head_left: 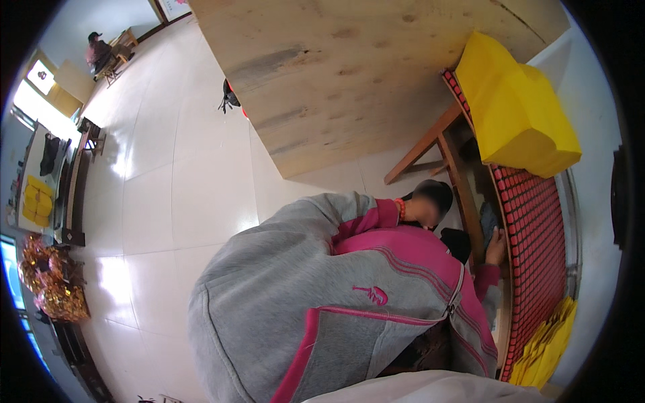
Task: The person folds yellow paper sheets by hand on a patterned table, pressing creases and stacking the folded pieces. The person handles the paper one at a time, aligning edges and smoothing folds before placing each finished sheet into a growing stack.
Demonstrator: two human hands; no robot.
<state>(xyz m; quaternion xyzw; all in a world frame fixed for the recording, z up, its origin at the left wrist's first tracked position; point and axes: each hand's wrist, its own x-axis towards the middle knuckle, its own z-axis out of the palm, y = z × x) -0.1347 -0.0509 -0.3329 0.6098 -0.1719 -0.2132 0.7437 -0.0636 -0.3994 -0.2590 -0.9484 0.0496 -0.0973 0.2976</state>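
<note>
A grey jacket with pink trim (289, 282) fills the middle of the view, bent toward the bench on the right. My left hand (422, 210) reaches out of a pink cuff, with a red bead bracelet (402, 209) at its wrist. It is smeared out, so its fingers do not show, and a dark rounded thing (440, 195) lies beside it. My right hand (496, 248) is low at the bench's near side, its fingers curled beside a crumpled grey-blue cloth (488, 221). What those fingers grip is hidden. The bench top carries a red-and-black checked cover (537, 262).
Yellow folded material (514, 107) lies on the far end of the cover, with more yellow sheets (547, 342) at the near end. A large wooden panel (356, 80) stands ahead above wooden legs (430, 144). Far left, another person (101, 54) sits near shiny gold decorations (50, 275).
</note>
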